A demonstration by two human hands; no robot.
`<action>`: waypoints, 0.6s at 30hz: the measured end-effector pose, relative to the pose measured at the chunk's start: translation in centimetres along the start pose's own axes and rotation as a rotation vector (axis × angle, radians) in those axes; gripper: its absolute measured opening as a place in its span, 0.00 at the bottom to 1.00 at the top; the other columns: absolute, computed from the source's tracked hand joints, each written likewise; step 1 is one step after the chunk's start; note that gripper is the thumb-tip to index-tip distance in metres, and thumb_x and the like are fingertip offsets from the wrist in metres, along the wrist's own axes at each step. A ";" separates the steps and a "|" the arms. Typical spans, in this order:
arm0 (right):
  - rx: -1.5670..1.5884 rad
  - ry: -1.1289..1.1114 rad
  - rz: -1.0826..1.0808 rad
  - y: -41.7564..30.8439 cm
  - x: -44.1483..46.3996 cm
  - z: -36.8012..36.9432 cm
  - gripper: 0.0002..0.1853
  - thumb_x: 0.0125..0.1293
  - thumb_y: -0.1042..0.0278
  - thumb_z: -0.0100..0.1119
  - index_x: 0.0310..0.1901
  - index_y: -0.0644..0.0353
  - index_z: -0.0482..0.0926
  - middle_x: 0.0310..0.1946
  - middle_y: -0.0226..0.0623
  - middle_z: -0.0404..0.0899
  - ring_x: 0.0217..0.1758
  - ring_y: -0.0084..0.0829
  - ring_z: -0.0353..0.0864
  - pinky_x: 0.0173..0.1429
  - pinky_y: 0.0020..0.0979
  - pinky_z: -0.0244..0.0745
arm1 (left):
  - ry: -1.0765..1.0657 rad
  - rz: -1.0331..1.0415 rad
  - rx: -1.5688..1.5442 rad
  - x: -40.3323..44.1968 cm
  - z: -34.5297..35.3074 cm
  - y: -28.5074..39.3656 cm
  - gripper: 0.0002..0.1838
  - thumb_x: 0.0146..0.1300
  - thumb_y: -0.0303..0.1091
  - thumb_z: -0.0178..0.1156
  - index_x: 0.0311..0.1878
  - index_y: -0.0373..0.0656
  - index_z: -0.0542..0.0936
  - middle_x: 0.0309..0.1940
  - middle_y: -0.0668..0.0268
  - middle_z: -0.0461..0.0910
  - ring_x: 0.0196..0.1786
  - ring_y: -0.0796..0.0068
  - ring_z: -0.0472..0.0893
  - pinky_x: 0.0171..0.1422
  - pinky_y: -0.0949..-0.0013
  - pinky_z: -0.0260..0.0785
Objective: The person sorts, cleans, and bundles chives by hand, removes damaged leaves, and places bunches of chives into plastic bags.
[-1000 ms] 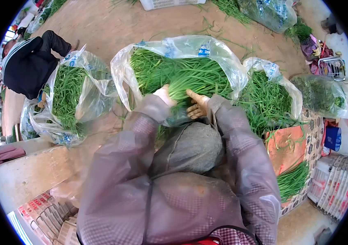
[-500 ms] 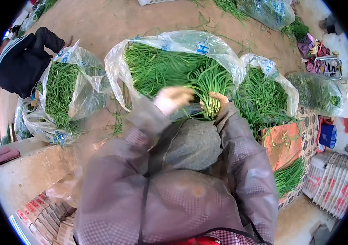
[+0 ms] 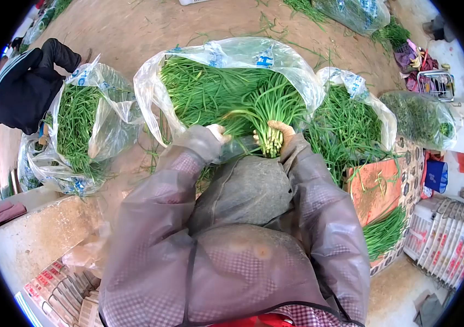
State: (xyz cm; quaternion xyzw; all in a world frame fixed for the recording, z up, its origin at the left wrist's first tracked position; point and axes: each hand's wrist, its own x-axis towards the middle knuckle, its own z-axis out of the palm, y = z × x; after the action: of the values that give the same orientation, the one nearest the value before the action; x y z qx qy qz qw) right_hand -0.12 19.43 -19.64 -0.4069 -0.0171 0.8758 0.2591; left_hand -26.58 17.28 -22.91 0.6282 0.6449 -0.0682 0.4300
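Observation:
My right hand (image 3: 282,131) is closed around a bunch of chives (image 3: 273,111), just above my lap. Their pale cut ends point toward me, and the green leaves fan out away from me. To the left, my left hand (image 3: 219,133) has its fingers curled in; what they hold, if anything, is hidden. A yellowish leaf (image 3: 237,113) bends out of the bunch toward that hand. Beyond both hands lies a large clear plastic bag (image 3: 153,82), open and full of loose chives (image 3: 204,90).
More open bags of greens stand at left (image 3: 82,117) and right (image 3: 346,117). A crouching person (image 3: 27,90) is at far left. An orange-red board (image 3: 372,188) lies at my right, with chives (image 3: 385,234) beside it. Stacked white crates (image 3: 444,240) stand farther right.
My left hand, blurred before near the bunch, has drawn back left and slightly toward me. A yellowish leaf now sticks out leftward. My right hand keeps its hold on the bunch.

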 end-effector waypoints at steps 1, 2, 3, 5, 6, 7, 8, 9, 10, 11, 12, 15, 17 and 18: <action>0.000 0.000 0.000 0.0 0.1 -0.1 0.21 0.60 0.61 0.59 0.50 0.68 0.75 0.43 0.58 0.80 0.41 0.50 0.83 0.50 0.46 0.81 | 0.011 0.020 -0.184 0.2 0.1 0.0 0.27 0.63 0.52 0.56 0.55 0.37 0.77 0.49 0.50 0.80 0.51 0.54 0.80 0.56 0.58 0.70; 0.000 -0.058 0.020 0.1 0.3 -0.3 0.21 0.60 0.61 0.59 0.50 0.68 0.75 0.42 0.57 0.81 0.41 0.49 0.84 0.50 0.46 0.81 | 0.011 0.020 -0.184 0.4 0.5 0.0 0.27 0.63 0.52 0.56 0.55 0.37 0.77 0.49 0.50 0.80 0.51 0.54 0.80 0.56 0.58 0.70; 0.000 -0.117 0.039 0.1 0.4 -0.4 0.21 0.60 0.61 0.59 0.50 0.68 0.75 0.42 0.56 0.81 0.41 0.49 0.84 0.49 0.45 0.81 | 0.028 0.074 -0.210 -0.9 -0.4 2.0 0.25 0.65 0.50 0.52 0.54 0.39 0.78 0.50 0.51 0.80 0.54 0.54 0.78 0.59 0.58 0.68; -0.021 -0.078 0.021 0.4 0.3 0.3 0.20 0.59 0.61 0.60 0.49 0.66 0.77 0.40 0.51 0.83 0.39 0.46 0.84 0.46 0.45 0.81 | -0.087 0.137 -0.242 -2.5 -2.3 5.7 0.24 0.65 0.47 0.48 0.55 0.40 0.77 0.52 0.52 0.79 0.56 0.55 0.77 0.62 0.59 0.67; -0.041 0.012 0.034 0.4 0.6 0.1 0.19 0.59 0.61 0.60 0.48 0.64 0.77 0.39 0.48 0.83 0.38 0.44 0.84 0.46 0.45 0.81 | 0.045 0.163 -0.140 -3.5 -2.3 7.6 0.23 0.65 0.45 0.49 0.56 0.39 0.76 0.49 0.51 0.80 0.54 0.55 0.78 0.60 0.60 0.68; -0.060 0.104 0.046 0.4 0.9 0.0 0.18 0.59 0.61 0.61 0.48 0.63 0.78 0.39 0.45 0.83 0.36 0.43 0.84 0.45 0.45 0.81 | 0.177 0.188 -0.038 -4.5 -1.7 9.2 0.22 0.66 0.43 0.51 0.57 0.38 0.75 0.46 0.50 0.81 0.51 0.55 0.80 0.58 0.62 0.70; -0.079 0.111 0.052 0.5 1.0 -0.3 0.17 0.59 0.61 0.62 0.46 0.60 0.79 0.38 0.42 0.84 0.35 0.40 0.84 0.45 0.45 0.81 | 0.182 0.189 -0.041 -4.6 -1.3 10.1 0.22 0.66 0.43 0.51 0.57 0.38 0.75 0.46 0.50 0.81 0.51 0.55 0.80 0.58 0.62 0.70; -0.101 0.157 0.057 0.7 1.4 -0.6 0.16 0.59 0.61 0.61 0.47 0.59 0.80 0.38 0.40 0.84 0.37 0.39 0.84 0.46 0.45 0.80 | 0.153 0.187 -0.037 -4.6 -0.9 11.0 0.22 0.66 0.42 0.50 0.58 0.38 0.75 0.47 0.50 0.81 0.52 0.55 0.79 0.59 0.62 0.70; -0.098 0.134 0.042 0.5 0.4 0.0 0.16 0.59 0.61 0.61 0.47 0.59 0.80 0.37 0.40 0.84 0.37 0.39 0.83 0.45 0.44 0.80 | 0.123 0.185 -0.033 -4.6 -0.6 11.8 0.23 0.66 0.42 0.50 0.58 0.38 0.74 0.48 0.50 0.80 0.53 0.54 0.79 0.60 0.62 0.69; -0.096 0.110 0.029 0.3 -0.6 0.6 0.16 0.59 0.61 0.61 0.46 0.58 0.80 0.37 0.40 0.84 0.37 0.38 0.83 0.45 0.43 0.80 | 0.093 0.181 -0.029 -4.5 -0.3 12.5 0.23 0.66 0.42 0.50 0.59 0.38 0.74 0.48 0.50 0.80 0.54 0.54 0.78 0.61 0.61 0.69; -0.089 0.077 0.004 0.3 -0.8 0.4 0.15 0.58 0.63 0.60 0.46 0.58 0.80 0.36 0.40 0.84 0.36 0.39 0.83 0.45 0.42 0.80 | 0.063 0.177 -0.024 -4.5 -0.1 13.0 0.23 0.66 0.42 0.50 0.60 0.38 0.73 0.49 0.49 0.80 0.55 0.53 0.78 0.62 0.61 0.68; -0.049 0.206 0.035 -0.9 -1.8 0.4 0.16 0.56 0.60 0.61 0.43 0.61 0.81 0.32 0.42 0.84 0.29 0.42 0.83 0.36 0.41 0.82 | -0.004 0.171 -0.014 -5.3 1.1 13.2 0.24 0.67 0.42 0.49 0.61 0.38 0.72 0.50 0.49 0.79 0.57 0.53 0.77 0.63 0.61 0.67; 0.032 0.060 0.025 -1.5 -1.3 -1.9 0.15 0.58 0.59 0.58 0.39 0.62 0.79 0.36 0.51 0.83 0.34 0.48 0.84 0.39 0.47 0.82 | 0.276 0.531 -0.200 -5.7 3.0 11.3 0.25 0.65 0.37 0.52 0.64 0.38 0.69 0.56 0.49 0.76 0.60 0.52 0.75 0.67 0.61 0.64; 0.056 0.005 0.002 -1.6 -1.4 -2.2 0.16 0.58 0.58 0.58 0.41 0.63 0.79 0.37 0.52 0.83 0.36 0.49 0.84 0.42 0.50 0.81 | 0.093 0.638 -0.361 -4.4 3.7 9.6 0.29 0.63 0.32 0.57 0.67 0.40 0.65 0.62 0.51 0.70 0.64 0.55 0.71 0.70 0.60 0.61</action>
State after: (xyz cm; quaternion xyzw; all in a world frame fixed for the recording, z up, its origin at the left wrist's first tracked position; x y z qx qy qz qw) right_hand 2.91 19.71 -19.73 -0.4015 0.0085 0.8752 0.2696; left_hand -17.18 13.59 -18.02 0.7141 0.4372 0.2127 0.5036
